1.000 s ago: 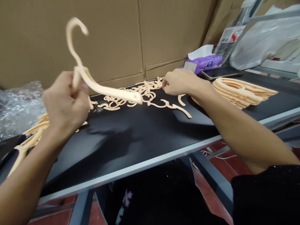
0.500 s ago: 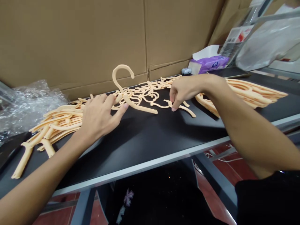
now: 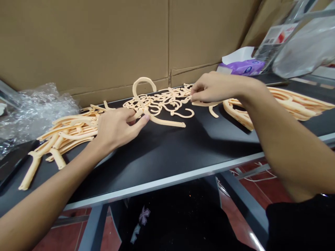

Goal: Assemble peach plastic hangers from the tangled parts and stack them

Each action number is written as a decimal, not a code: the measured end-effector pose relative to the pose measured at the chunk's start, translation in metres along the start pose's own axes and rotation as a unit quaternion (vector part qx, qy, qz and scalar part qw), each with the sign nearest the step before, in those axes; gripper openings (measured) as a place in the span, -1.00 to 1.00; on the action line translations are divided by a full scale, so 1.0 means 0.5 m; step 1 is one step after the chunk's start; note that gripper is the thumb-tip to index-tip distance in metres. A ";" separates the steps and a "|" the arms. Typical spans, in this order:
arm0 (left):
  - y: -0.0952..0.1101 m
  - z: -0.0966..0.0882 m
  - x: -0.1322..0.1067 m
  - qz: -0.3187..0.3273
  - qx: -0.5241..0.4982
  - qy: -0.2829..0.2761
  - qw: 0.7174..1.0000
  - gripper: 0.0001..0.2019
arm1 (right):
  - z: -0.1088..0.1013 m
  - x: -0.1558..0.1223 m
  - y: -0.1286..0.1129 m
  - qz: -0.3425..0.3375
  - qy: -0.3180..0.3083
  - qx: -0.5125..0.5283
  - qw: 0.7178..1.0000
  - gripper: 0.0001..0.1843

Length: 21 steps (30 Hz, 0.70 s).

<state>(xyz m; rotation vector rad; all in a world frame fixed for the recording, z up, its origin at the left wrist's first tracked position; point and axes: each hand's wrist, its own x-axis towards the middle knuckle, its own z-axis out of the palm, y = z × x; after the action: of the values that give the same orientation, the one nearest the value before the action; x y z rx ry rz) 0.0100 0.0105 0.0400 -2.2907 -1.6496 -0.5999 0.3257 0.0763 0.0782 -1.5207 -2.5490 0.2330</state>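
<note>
My left hand [image 3: 120, 125] is closed on a cream plastic clothes hanger [image 3: 167, 122] at its middle joint. The hanger's hook [image 3: 143, 79] points up and one arm reaches out to the right. My right hand [image 3: 211, 89] is over the table, fingers bent around a cream hanger arm [image 3: 206, 104] that shows below them. Its grip is partly hidden by the back of the hand. Between and behind the hands lies a pile of loose cream hooks [image 3: 167, 99]. One hook [image 3: 187, 113] lies at the near edge of this pile.
Stacked hanger arms [image 3: 75, 129] lie at the left beside crumpled clear wrap [image 3: 47, 108]. More cream hanger pieces [image 3: 293, 104] are stacked at the right. A purple tissue pack [image 3: 247, 67] stands behind, against a cardboard wall [image 3: 104, 42]. The black table [image 3: 157, 157] has a metal front edge.
My right hand has risen from the table, lifting a hanger arm from beside the loose hook. My left hand still holds the hooked hanger. The view has shifted slightly.
</note>
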 end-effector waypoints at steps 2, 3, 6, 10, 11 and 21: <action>0.000 0.000 0.000 0.001 -0.009 -0.005 1.000 -0.41 | -0.005 -0.005 -0.021 0.012 0.001 0.008 1.000 -0.66; 0.000 0.000 0.000 0.003 -0.015 -0.005 1.000 -0.40 | -0.006 -0.007 -0.031 0.011 -0.004 0.016 1.000 -0.66; 0.000 0.002 0.000 0.005 -0.034 0.002 0.999 -0.38 | -0.003 -0.010 -0.053 -0.010 -0.018 0.062 0.998 -0.67; -0.006 0.007 0.002 0.009 -0.054 0.011 0.998 -0.36 | 0.008 -0.006 -0.064 0.015 0.019 0.145 0.989 -0.79; -0.007 0.008 0.002 0.008 -0.058 0.011 0.998 -0.36 | 0.012 -0.004 -0.065 0.030 0.030 0.145 0.989 -0.78; -0.016 0.007 0.010 -0.042 -0.109 -0.003 0.993 -0.42 | 0.020 0.000 -0.064 -0.005 0.061 0.099 0.993 -0.47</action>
<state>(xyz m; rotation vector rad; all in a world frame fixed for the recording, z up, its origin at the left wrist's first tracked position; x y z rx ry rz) 0.0044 0.0189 0.0393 -2.3815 -1.7678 -0.8312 0.2961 0.0610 0.0752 -1.4043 -2.3612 0.3677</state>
